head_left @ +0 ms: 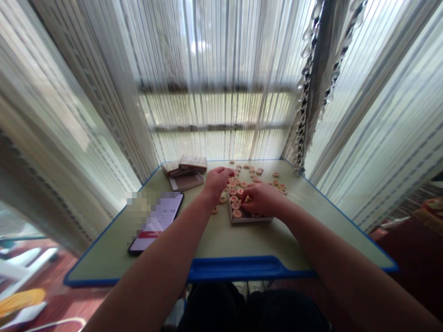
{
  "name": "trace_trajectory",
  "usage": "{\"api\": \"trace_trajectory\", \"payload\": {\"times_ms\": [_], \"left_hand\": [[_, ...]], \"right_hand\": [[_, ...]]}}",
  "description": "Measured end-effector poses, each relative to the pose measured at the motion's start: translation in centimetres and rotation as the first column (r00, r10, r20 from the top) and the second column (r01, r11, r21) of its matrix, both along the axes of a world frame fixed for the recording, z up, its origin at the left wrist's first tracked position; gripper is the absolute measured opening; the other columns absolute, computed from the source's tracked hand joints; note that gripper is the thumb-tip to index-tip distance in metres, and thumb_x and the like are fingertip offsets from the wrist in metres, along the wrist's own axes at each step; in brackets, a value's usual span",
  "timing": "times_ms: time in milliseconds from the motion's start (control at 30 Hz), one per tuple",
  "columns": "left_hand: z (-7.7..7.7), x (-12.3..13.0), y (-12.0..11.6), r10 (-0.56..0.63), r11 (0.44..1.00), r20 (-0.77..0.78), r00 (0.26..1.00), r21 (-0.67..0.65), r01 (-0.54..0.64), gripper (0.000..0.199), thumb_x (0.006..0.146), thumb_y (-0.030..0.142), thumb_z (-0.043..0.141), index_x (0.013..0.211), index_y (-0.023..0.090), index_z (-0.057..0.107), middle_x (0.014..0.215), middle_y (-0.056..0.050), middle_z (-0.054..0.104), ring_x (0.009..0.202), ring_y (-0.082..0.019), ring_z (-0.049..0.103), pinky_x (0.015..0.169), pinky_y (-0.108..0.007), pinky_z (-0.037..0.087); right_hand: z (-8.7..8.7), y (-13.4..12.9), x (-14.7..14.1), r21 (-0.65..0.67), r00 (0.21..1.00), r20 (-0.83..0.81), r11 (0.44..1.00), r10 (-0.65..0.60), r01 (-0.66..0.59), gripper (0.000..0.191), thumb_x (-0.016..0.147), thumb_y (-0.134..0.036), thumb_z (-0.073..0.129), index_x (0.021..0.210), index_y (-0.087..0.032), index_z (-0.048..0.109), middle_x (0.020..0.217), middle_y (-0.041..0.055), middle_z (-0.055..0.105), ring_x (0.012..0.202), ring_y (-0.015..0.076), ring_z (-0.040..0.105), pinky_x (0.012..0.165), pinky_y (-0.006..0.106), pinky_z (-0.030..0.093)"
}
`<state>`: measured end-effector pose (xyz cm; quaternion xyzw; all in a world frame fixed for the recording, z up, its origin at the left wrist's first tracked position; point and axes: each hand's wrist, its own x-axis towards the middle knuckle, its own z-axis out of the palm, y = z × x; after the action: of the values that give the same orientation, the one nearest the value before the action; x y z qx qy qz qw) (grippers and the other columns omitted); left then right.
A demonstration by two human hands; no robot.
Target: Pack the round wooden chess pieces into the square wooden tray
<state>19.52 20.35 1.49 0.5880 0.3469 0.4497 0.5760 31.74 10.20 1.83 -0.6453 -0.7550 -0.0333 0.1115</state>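
A shallow box (252, 220) stands on the table, with round wooden xiangqi pieces (236, 214) marked in red lying in rows at its left side. My right hand (263, 198) reaches over the box from the right, fingers curled down around a xiangqi piece (248, 199) and covering much of the inside. Beyond the box's far left corner, my left hand (218, 180) has its fingers drawn together among loose pieces (232, 185). Whatever lies between those left fingertips is hidden.
More pieces (254, 174) are scattered over the far part of the table (311, 216), which has a blue rim. A phone (159, 223) lies at the left. Behind it are an open box part (187, 181) and stacked boxes (192, 163). Striped curtains (221, 110) hang beyond.
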Motion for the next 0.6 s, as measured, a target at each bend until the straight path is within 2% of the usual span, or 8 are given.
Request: {"api": "trace_trajectory", "payload": {"times_ms": [200,400,600], "left_hand": [[0.01,-0.01,-0.01,0.012,1.0,-0.002,1.0,0.005,-0.012,0.017,0.06,0.03,0.059,0.061,0.013,0.059,0.062,-0.001,0.058,0.046,-0.005,0.037,0.044,-0.02,0.029],[0.07,0.03,-0.11,0.019,1.0,-0.001,1.0,0.009,-0.019,0.018,0.059,0.031,0.059,0.06,0.013,0.06,0.061,-0.001,0.058,0.046,-0.005,0.037,0.046,-0.021,0.03],[-0.13,-0.07,0.17,0.026,0.999,-0.025,0.999,0.045,-0.025,0.018,0.061,0.03,0.057,0.06,0.013,0.06,0.06,-0.001,0.057,0.046,-0.005,0.037,0.046,-0.02,0.03]], "right_hand": [[-0.28,0.22,0.23,0.015,1.0,-0.009,1.0,0.022,-0.022,0.018,0.073,-0.037,0.058,0.074,-0.023,0.069,0.077,0.0021,0.065,0.077,0.0176,0.053,0.076,0.028,0.036],[-0.46,0.41,0.39,0.005,1.0,-0.009,1.0,-0.012,0.012,0.017,0.074,-0.037,0.058,0.076,-0.025,0.07,0.079,0.0023,0.065,0.079,0.0185,0.053,0.068,0.027,0.036],[-0.68,0.62,0.51,0.023,1.0,-0.003,1.0,-0.001,0.001,0.017,0.073,-0.035,0.057,0.078,-0.025,0.07,0.078,0.0024,0.064,0.08,0.0186,0.052,0.069,0.027,0.035]]}}
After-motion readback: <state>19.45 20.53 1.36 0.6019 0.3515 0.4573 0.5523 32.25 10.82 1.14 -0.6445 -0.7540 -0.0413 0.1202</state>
